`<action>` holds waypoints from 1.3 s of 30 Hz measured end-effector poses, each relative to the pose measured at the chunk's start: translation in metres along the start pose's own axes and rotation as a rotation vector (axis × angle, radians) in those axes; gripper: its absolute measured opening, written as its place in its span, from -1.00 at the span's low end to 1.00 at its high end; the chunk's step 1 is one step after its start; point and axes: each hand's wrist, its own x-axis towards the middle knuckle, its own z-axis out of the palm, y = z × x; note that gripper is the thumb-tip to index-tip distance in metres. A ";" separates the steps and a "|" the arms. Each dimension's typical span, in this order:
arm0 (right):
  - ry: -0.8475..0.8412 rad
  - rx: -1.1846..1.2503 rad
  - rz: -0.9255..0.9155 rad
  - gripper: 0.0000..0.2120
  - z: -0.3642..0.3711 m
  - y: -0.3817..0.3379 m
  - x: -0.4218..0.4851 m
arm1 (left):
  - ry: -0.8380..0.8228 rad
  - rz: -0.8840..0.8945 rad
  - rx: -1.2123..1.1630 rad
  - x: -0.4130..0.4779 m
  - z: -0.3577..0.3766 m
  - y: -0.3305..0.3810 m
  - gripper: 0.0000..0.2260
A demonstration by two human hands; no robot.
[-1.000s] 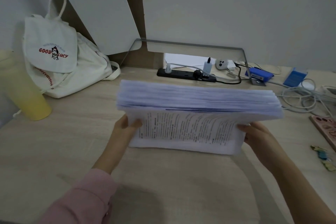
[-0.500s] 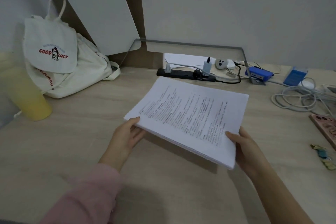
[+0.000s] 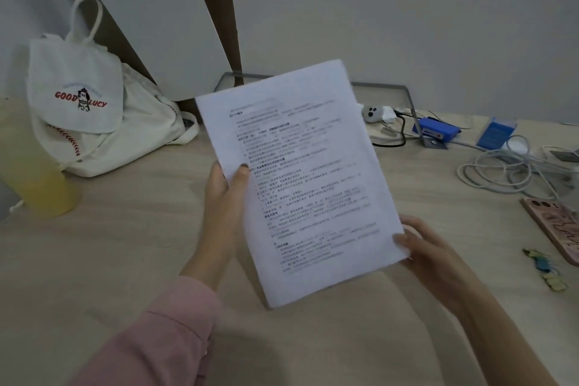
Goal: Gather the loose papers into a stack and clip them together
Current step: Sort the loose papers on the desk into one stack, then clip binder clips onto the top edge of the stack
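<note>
The left hand's (image 3: 224, 194) grip is closed on the stack of papers (image 3: 307, 182), thumb pressed on the printed face at the left long edge and fingers hidden behind. The right hand (image 3: 429, 247) holds the stack's lower right corner in a narrow grip, one fingertip lying over the front of the sheet and the palm behind it. The stack is lifted off the counter (image 3: 125, 244) above its middle, standing on end, its top leaning to the left, its text too blurred to read. A pink sleeve (image 3: 156, 338) covers the left forearm. Small coloured clips (image 3: 545, 269) lie loose near the counter's right edge, just beside a phone in a pink case (image 3: 554, 226). Coiled white cables (image 3: 501, 169) and a blue box (image 3: 437, 130) sit toward the far right corner, by a grey metal frame (image 3: 382, 86) along the back edge. A white canvas bag (image 3: 94, 110) leans at the far left, with a yellow cup (image 3: 34, 172) beside it at the left edge.
</note>
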 end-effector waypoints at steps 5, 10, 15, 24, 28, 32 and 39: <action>0.035 -0.275 -0.209 -0.73 0.013 -0.035 0.003 | -0.190 0.226 0.106 -0.017 0.021 0.024 -0.80; 0.216 -0.174 -0.384 -0.67 0.031 -0.036 -0.006 | -0.244 0.276 0.039 -0.035 0.027 0.015 -0.81; 0.238 -0.170 -0.315 -0.66 0.033 -0.021 -0.012 | -0.221 0.204 0.036 -0.046 0.025 -0.007 -0.89; 0.318 -0.155 -0.261 -0.71 0.023 -0.010 -0.015 | -0.219 0.191 0.123 -0.054 0.031 -0.024 -0.90; 0.319 -0.190 -0.197 -0.67 0.003 -0.020 -0.016 | -0.286 0.141 0.174 -0.048 0.043 -0.013 -0.89; 0.359 -0.322 0.005 -0.71 -0.027 -0.014 -0.016 | -0.339 -0.126 0.184 -0.044 0.060 -0.032 -0.86; 0.631 -0.650 -0.057 -0.67 -0.077 0.020 -0.030 | -0.424 -0.494 0.292 -0.047 0.093 -0.083 -0.77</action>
